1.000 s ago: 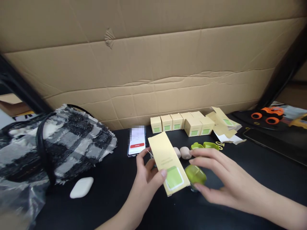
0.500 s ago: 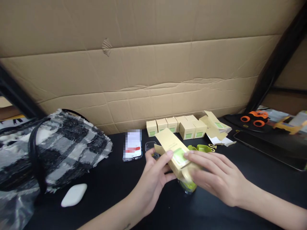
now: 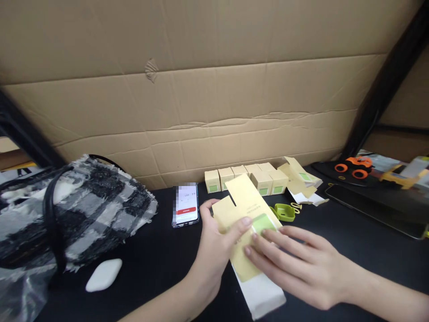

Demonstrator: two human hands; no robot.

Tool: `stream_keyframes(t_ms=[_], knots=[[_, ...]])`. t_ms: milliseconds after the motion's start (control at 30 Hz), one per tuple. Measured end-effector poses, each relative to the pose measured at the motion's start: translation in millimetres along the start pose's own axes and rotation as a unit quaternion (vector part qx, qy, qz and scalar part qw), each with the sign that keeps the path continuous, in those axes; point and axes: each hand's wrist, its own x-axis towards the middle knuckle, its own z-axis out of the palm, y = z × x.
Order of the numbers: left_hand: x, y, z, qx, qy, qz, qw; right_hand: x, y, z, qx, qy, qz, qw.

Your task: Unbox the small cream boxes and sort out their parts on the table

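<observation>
Through the head camera I have a carton [image 3: 246, 205] of thin, smooth, pale yellow card between my two hands, tilted, its edges straight and creased. My left hand [image 3: 216, 248] is clamped on it, thumb flat across the front face and the other fingers behind. My right hand [image 3: 308, 270] lays its fingers, slightly spread, over the same face; its thumb is hidden, so I cannot tell whether it pinches. A plain white flap [image 3: 261, 295] hangs below the fingertips, towards me. Just beyond the right fingers sits a glossy, hollow green case [image 3: 285, 213] with rounded corners, a curly yellowish loop beside it. Farther past both sets of fingertips stands a row of small boxes [image 3: 263, 182] in matching card, next to a torn-open one with white inner paper. Well left of the left fingers are a smooth white rounded pad [image 3: 104, 275] and a checked bag [image 3: 103, 201] of frayed, woolly cloth. The carton bears a green square label [image 3: 263, 222] right under the right fingertips, with print too small for me to read. Just beyond the left fingers, the phone [image 3: 186, 201] shows a red bar and digits resembling 00 and 39.
</observation>
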Motion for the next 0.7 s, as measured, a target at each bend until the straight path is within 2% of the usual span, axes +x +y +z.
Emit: stream_keyframes(t_ms=[67, 133, 167, 200, 233, 300, 367, 433, 500, 567, 633, 700], knots=[[-2, 3, 1, -0.009, -0.026, -0.017, 0.999, -6, 12, -1, 0.012, -0.012, -0.005, 1.0], [-3, 2, -3, 0.017, -0.043, -0.001, 0.999, -16, 36, -3, 0.019, -0.009, 0.042, 0.999], [-2, -1, -7, 0.049, -0.051, 0.022, 0.997, -22, 51, -5, 0.016, 0.003, 0.103, 0.995], [-1, -6, -13, 0.09, -0.057, 0.054, 0.993, -28, 69, -7, 0.011, 0.03, 0.192, 0.981], [0, -13, -20, 0.138, -0.075, 0.085, 0.984, -36, 87, -9, 0.002, 0.05, 0.292, 0.955], [2, -30, -33, 0.26, -0.118, 0.139, 0.948, -53, 123, -12, -0.029, 0.067, 0.374, 0.924], [4, -46, -44, 0.357, -0.17, 0.198, 0.897, -74, 153, -10, -0.049, 0.059, 0.43, 0.9], [5, -57, -51, 0.422, -0.215, 0.244, 0.846, -99, 175, -2, -0.052, 0.033, 0.475, 0.878], [6, -63, -54, 0.461, -0.237, 0.266, 0.813, -123, 186, 11, -0.032, -0.018, 0.509, 0.86], [7, -64, -53, 0.476, -0.245, 0.26, 0.804, -144, 190, 22, 0.008, -0.081, 0.527, 0.846], [7, -63, -51, 0.475, -0.246, 0.237, 0.811, -159, 189, 27, 0.048, -0.134, 0.531, 0.835], [6, -61, -48, 0.469, -0.243, 0.227, 0.818, -165, 188, 24, 0.075, -0.158, 0.531, 0.829]])
